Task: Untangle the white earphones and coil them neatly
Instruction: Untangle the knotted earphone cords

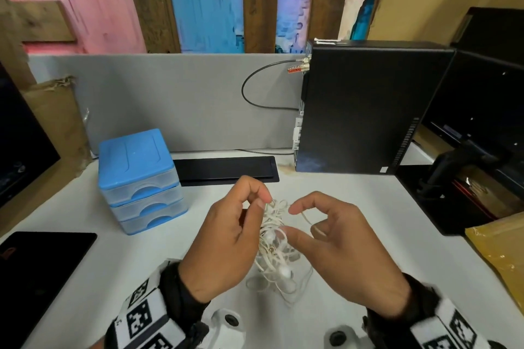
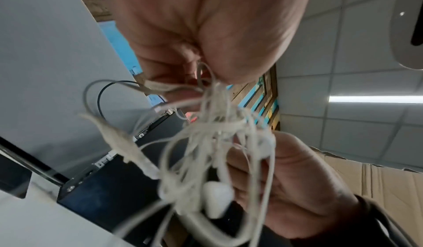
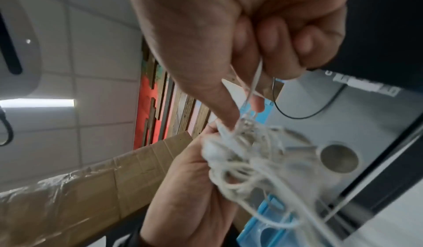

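Two hands (image 1: 226,238) around tangled earphones (image 1: 276,246)

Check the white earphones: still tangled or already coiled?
Tangled. The white earphones hang as a knotted clump of crossing loops between the left hand and right hand.

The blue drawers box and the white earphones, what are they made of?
The blue drawers box looks like plastic: a smooth, slightly shiny blue top and see-through cloudy drawer fronts. The white earphones seem to have thin rubbery cords, since they bend into floppy loops, and hard glossy plastic buds. I can't be sure from looks alone.
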